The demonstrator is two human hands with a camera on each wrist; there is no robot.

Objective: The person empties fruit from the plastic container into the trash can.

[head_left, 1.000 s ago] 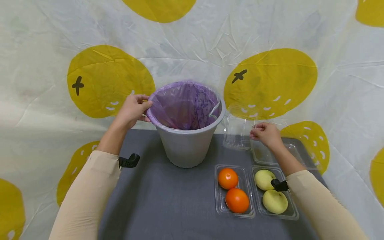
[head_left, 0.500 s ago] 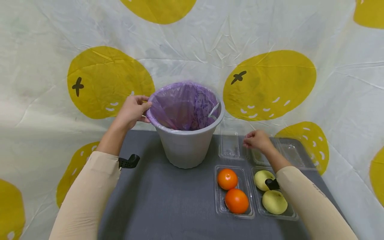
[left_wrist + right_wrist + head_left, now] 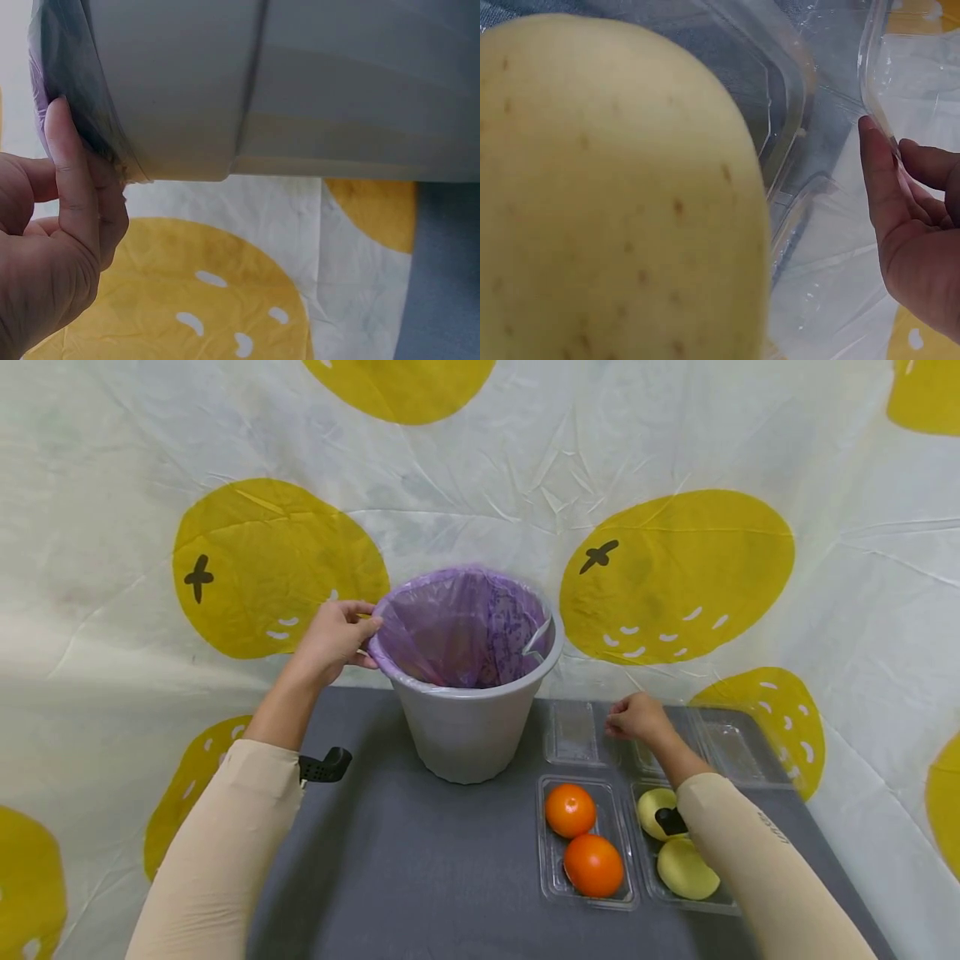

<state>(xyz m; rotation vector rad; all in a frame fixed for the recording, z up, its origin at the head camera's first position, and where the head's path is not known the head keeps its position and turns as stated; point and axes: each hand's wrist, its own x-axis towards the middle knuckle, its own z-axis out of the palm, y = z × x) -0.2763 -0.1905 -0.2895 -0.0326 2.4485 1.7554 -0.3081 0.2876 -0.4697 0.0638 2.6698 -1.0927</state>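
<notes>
My left hand (image 3: pixel 336 639) grips the rim of a grey trash bin (image 3: pixel 468 743), pinching the purple trash bag (image 3: pixel 442 618) folded over it; in the left wrist view its fingers (image 3: pixel 71 172) lie outside the rim. Behind the oranges' tray, my right hand (image 3: pixel 641 720) is at a clear plastic lid (image 3: pixel 576 733) lying low over the table. The right wrist view has thumb and fingers pinching a clear plastic edge (image 3: pixel 866 67). A yellow-green pear (image 3: pixel 615 195) blocks much of that view.
Two oranges (image 3: pixel 594 866) sit in a clear tray (image 3: pixel 551 887) right of the bin. Beside it, a similar tray (image 3: pixel 697 905) holds two pears (image 3: pixel 686 870), partly behind the right sleeve. More clear plastic (image 3: pixel 735 743) lies at the back right. A fruit-print cloth (image 3: pixel 472 468) hangs behind.
The right hand has moved left and down, and the clear lid, raised before, has come down toward the table. The left hand stays on the bin's rim.
</notes>
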